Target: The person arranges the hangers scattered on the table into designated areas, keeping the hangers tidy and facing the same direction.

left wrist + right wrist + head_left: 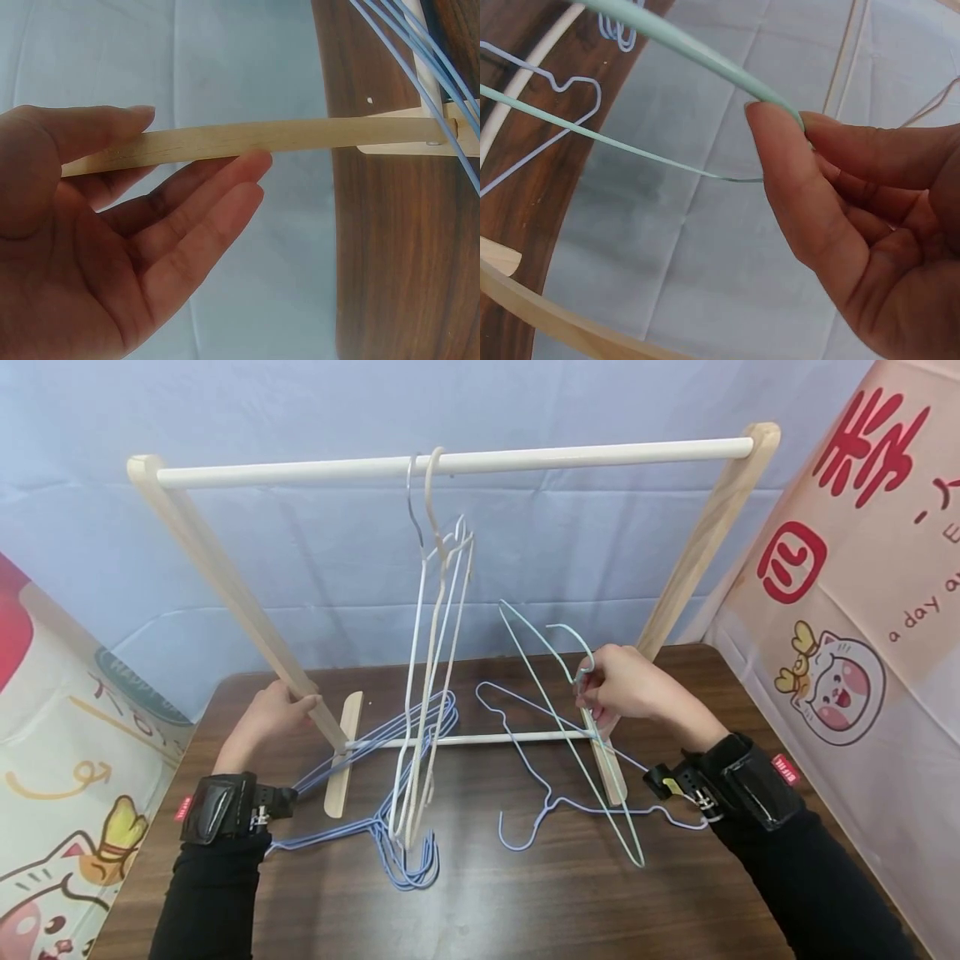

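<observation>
Right grip [622, 685] pinches the mint-green wire hanger [694, 52] near the base of its hook, holding it tilted below the round white rail [570, 460]. Left grip [273, 714] clasps the flat pale-wood left post [232, 589] from both sides. Thin cream and white hangers [441, 553] hang from the rail; bunched blue wire hangers [375, 825] and one separate lavender-blue wire hanger [549, 800] lie on the dark brown wooden bench [480, 918]

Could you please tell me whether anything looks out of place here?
Nothing looks spilled or visibly damaged. One lavender hanger lies askew across the rack's lower bar, apart from the bundled blue hangers, so it looks slightly stray.
</observation>
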`<state>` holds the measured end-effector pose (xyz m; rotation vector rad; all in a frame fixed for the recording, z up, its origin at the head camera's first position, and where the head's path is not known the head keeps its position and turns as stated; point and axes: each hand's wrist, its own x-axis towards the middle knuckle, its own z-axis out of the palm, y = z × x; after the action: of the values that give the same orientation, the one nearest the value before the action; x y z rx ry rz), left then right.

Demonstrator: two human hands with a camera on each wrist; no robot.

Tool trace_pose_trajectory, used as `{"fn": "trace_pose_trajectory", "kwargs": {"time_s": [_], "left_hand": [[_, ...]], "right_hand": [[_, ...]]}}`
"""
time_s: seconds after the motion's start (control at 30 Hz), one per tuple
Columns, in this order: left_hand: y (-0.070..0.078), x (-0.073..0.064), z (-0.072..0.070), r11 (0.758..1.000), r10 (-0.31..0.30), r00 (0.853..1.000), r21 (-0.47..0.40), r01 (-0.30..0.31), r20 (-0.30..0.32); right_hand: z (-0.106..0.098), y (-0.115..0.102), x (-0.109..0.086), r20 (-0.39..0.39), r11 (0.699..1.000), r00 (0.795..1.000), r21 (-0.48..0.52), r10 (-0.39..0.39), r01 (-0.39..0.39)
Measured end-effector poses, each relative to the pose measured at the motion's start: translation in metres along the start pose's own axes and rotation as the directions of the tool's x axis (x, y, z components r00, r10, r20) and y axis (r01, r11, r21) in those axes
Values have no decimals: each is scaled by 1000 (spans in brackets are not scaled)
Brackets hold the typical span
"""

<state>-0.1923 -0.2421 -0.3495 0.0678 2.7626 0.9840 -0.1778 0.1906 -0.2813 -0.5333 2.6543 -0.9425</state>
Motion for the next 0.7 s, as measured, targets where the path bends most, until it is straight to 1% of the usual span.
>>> {"fn": "trace_pose_trajectory", "kwargs": {"time_s": [0.5, 0.7], "left_hand": [[0, -1, 0, 1000, 20, 1000, 14, -20, -16], [1, -1, -1, 1000, 16, 1000, 24, -15, -16]], "right_hand": [[-10, -16, 0, -18, 997, 1000, 71, 21, -20], [-15, -23, -1, -21, 995, 1000, 102, 16, -13]]}}
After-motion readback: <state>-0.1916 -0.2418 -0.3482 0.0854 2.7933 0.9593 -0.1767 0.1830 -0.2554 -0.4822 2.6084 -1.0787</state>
